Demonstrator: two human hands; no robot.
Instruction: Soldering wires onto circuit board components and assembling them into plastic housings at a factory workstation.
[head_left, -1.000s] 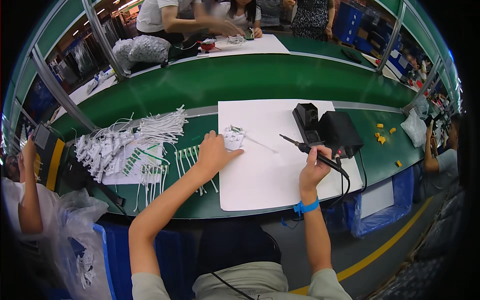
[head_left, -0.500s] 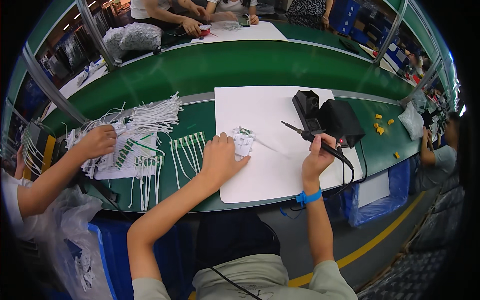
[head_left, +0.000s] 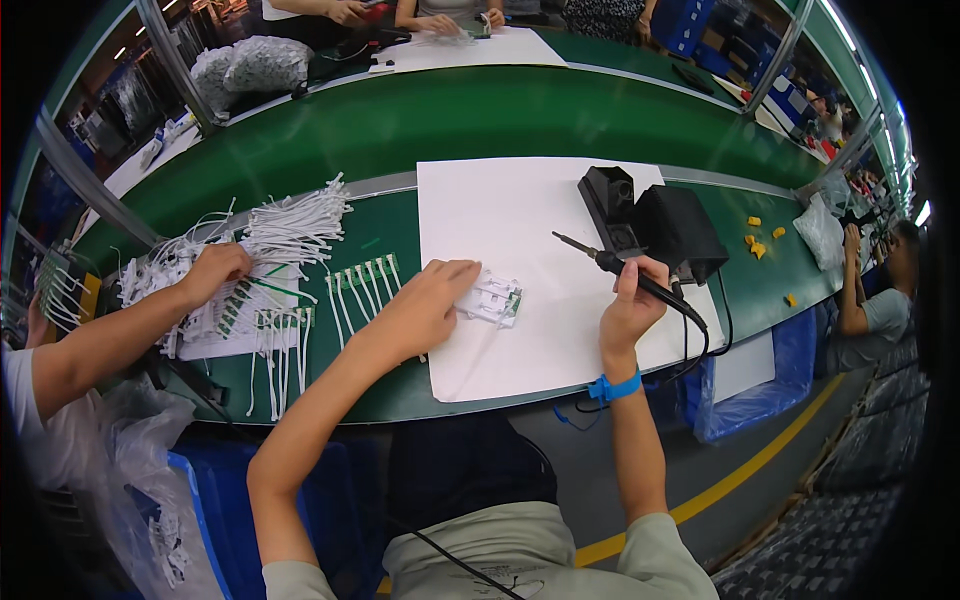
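Observation:
My right hand (head_left: 634,308) grips a soldering iron (head_left: 655,290) like a pen, its bare tip pointing left above the white sheet (head_left: 530,360). A blue wrist strap (head_left: 615,387) circles that wrist. My left hand (head_left: 425,308) pinches the left end of a white plastic housing (head_left: 492,300) lying on the sheet. A small green circuit board (head_left: 515,301) shows at the housing's right end, and a pale wire trails below it. The left fingertips partly cover the housing. The iron's tip is apart from it.
Behind the iron stand a black iron holder (head_left: 607,205) and black station box (head_left: 682,235). Left are green boards with white wires (head_left: 365,275), a wire pile (head_left: 295,225) and a co-worker's hand (head_left: 218,270). Yellow pieces (head_left: 756,246) lie right; a blue bin (head_left: 800,365) stands below.
The housing has turned, so its green board now faces right rather than away, and its wire trails toward me. My left hand has shifted with it. The iron stays raised in my right hand.

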